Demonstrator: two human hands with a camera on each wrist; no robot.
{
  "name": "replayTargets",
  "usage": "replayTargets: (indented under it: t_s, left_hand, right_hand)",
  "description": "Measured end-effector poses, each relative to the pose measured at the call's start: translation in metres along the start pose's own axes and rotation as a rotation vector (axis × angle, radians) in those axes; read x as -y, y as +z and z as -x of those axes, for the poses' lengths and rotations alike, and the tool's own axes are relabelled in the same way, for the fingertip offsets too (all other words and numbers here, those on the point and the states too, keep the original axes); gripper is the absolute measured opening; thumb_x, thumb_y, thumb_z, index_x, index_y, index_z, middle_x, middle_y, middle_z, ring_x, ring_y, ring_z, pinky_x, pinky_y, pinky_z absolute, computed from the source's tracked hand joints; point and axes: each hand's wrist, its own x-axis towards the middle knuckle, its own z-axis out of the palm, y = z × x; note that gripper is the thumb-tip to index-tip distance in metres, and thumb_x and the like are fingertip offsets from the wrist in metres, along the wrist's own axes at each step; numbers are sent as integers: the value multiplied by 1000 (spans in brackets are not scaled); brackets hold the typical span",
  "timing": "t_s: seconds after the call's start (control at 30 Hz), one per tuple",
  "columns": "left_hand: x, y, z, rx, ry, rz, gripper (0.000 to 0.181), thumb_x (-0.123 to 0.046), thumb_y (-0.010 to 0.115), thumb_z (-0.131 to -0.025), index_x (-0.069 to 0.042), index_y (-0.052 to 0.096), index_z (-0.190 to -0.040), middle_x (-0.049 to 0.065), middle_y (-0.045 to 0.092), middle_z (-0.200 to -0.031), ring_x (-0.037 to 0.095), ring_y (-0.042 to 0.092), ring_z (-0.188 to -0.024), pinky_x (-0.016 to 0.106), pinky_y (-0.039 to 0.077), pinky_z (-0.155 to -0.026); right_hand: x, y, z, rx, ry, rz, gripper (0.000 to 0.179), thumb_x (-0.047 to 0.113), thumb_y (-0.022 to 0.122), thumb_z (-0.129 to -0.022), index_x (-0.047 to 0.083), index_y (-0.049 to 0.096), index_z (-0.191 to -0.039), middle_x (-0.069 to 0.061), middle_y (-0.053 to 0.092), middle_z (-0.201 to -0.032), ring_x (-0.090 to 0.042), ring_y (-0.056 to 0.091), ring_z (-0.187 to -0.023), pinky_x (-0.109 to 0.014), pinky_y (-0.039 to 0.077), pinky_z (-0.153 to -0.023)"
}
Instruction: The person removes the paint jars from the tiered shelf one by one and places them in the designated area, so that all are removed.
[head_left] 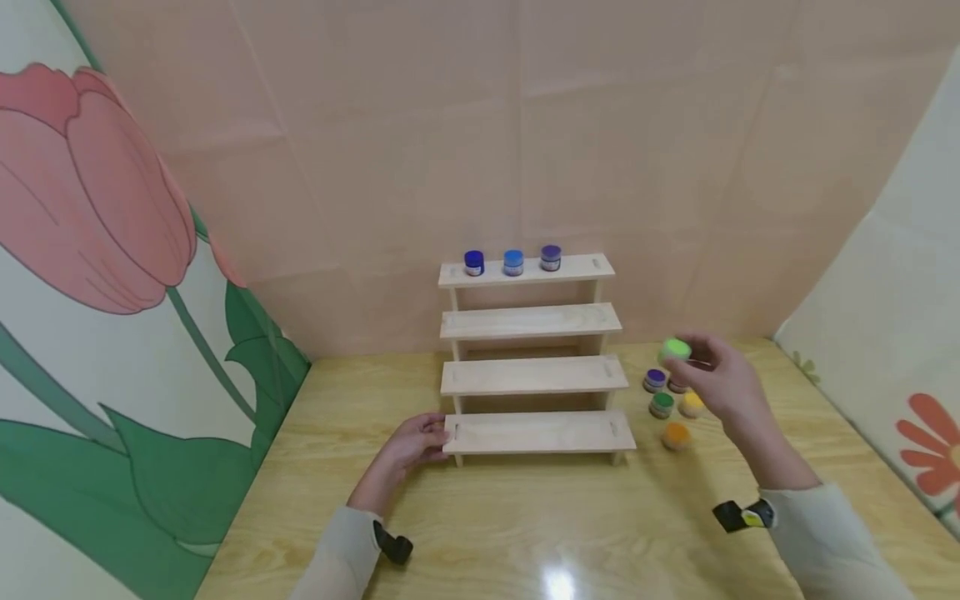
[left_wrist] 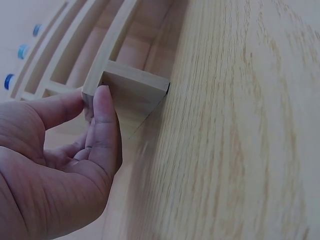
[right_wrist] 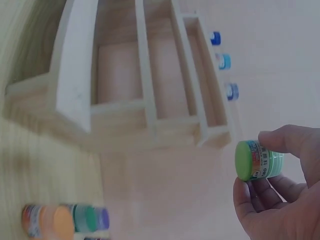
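Note:
A tiered wooden shelf (head_left: 536, 375) with several steps stands on the table. My left hand (head_left: 412, 440) pinches the left end of its lowest board, thumb and fingers on either side in the left wrist view. To the right of the shelf, my right hand (head_left: 723, 379) holds a small light-green paint jar (head_left: 675, 350) in the air, seen side-on with its printed label in the right wrist view. On the top board sit a dark blue jar (head_left: 474, 263), a lighter blue jar (head_left: 513, 263) and a purple-blue jar (head_left: 551, 258).
Below my right hand several jars stand on the wood-grain table (head_left: 525, 525): purple (head_left: 655, 381), green (head_left: 662, 406), yellow (head_left: 692, 405), orange (head_left: 676, 436), and one partly hidden by the hand. A beige backdrop (head_left: 375, 167) rises behind the shelf.

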Motion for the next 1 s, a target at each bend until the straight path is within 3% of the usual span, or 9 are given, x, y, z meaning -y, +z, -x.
replayTargets:
  t_s: [0.27,0.63,1.0]
  left_hand:
    - [3,-1,-1,2,7,8,50,4,60,-97,14,41,-143,12,61,-108,14,64,-83,26,61,-71]
    - [3,-2,-2,24,20,4,49,4,61,-96,14,44,-141,10,63,-106,14,65,-83,25,60,-68]
    - [3,-3,-3,15,6,6,50,4,62,-96,13,44,-142,11,63,-107,15,65,-84,25,60,-68]
  right_hand:
    - [-30,-16,10,-21,27,35,62,41,70,-95,3,51,-141,17,56,-110,9,53,-92,-22,55,-63]
    - [-61,-26,20,-35,65,32,63,35,69,-97,-4,48,-141,21,53,-108,12,50,-92,-10,52,-70]
    - [-89,-29,19,-30,116,41,65,34,69,-97,-8,46,-141,22,53,-103,12,51,-86,-11,50,-68]
